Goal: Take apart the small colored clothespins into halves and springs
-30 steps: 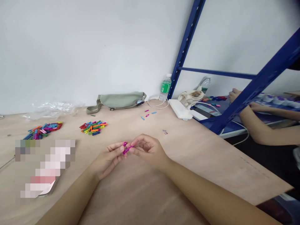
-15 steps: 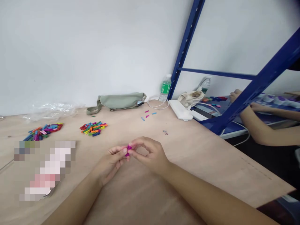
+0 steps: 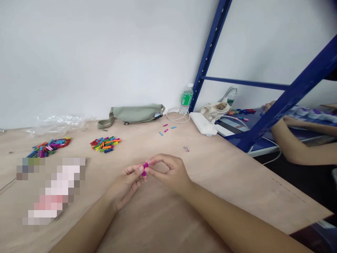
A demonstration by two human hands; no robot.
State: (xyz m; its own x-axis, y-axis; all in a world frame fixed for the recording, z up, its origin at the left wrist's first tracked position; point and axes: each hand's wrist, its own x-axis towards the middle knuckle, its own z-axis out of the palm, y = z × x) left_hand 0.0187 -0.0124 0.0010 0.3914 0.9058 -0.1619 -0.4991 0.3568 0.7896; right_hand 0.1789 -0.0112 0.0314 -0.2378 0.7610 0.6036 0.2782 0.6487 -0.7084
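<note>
Both of my hands meet above the table, pinching a small magenta clothespin (image 3: 145, 169) between them. My left hand (image 3: 132, 179) grips it from the left with thumb and fingers. On the other side, the thumb and index finger of my right hand (image 3: 170, 172) close on it. Fingertips cover much of the clothespin, so I cannot tell whether its halves are joined. Beyond my right hand lie small metal springs (image 3: 186, 149). Farther back are loose blue clothespin halves (image 3: 160, 133) and magenta clothespin halves (image 3: 166, 130).
Two piles of colourful clothespins, one nearer (image 3: 105, 144) and one farther left (image 3: 49, 147), lie on the table. A green-grey bag (image 3: 138, 114), bottle (image 3: 186, 99) and white box (image 3: 202, 123) stand at the back. A blue rack (image 3: 273, 105) separates another person's arm (image 3: 292, 147).
The magenta clothespin has turned slightly between my fingertips. My hands keep nearly the same place and grip. Beyond the rack, the other person's hand has shifted a little.
</note>
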